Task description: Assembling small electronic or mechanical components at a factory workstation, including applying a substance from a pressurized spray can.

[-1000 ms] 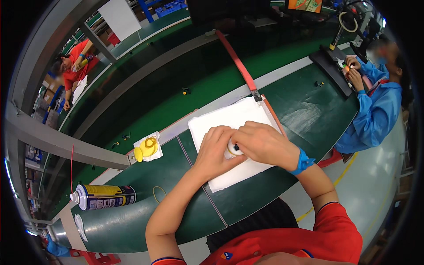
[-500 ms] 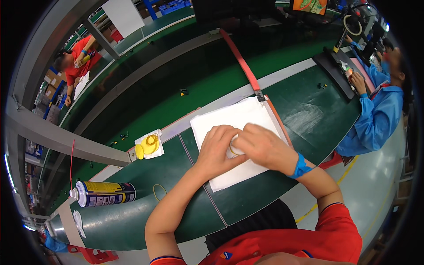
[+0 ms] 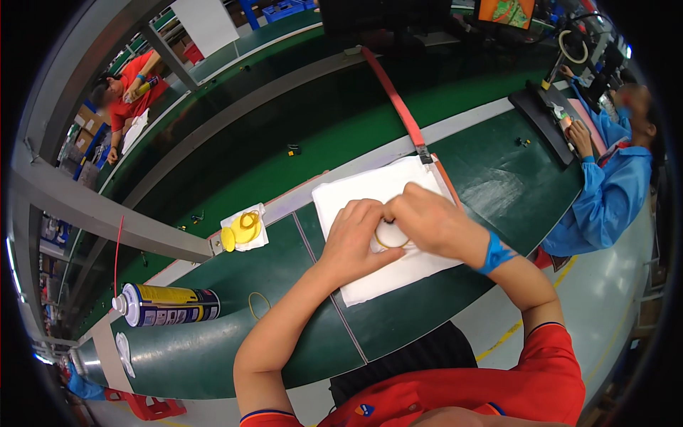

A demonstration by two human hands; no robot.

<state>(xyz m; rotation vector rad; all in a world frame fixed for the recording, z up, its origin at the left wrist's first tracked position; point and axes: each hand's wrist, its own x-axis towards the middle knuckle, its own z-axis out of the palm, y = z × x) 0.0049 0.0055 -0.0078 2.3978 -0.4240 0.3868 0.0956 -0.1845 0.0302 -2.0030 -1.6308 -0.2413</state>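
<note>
On a folded white cloth (image 3: 343, 186) my two hands come together around a thin yellowish ring (image 3: 378, 242) with a pale middle. My left hand (image 3: 350, 242) curves about its left side, thumb along the near edge and fingers along the far edge. At the ring's far right edge my right hand (image 3: 434, 222) is closed in a pinch; a small dark bit shows beside the fingertips. Whatever lies between those fingers is hidden. Another thin yellow ring (image 3: 259, 305) lies on the green bench, left of my left forearm.
Yellow discs and rings (image 3: 244, 228) lie on a small white cloth at the far left. A spray can (image 3: 171, 305) with a red straw lies on its side. A red strip (image 3: 395, 99) spans the green belt (image 3: 299, 171). A co-worker in blue (image 3: 615, 178) works at the right.
My right hand has shifted slightly, turning at the wrist, so more of the ring shows between the hands. My left hand has hardly moved. The whole view has shifted a little.
</note>
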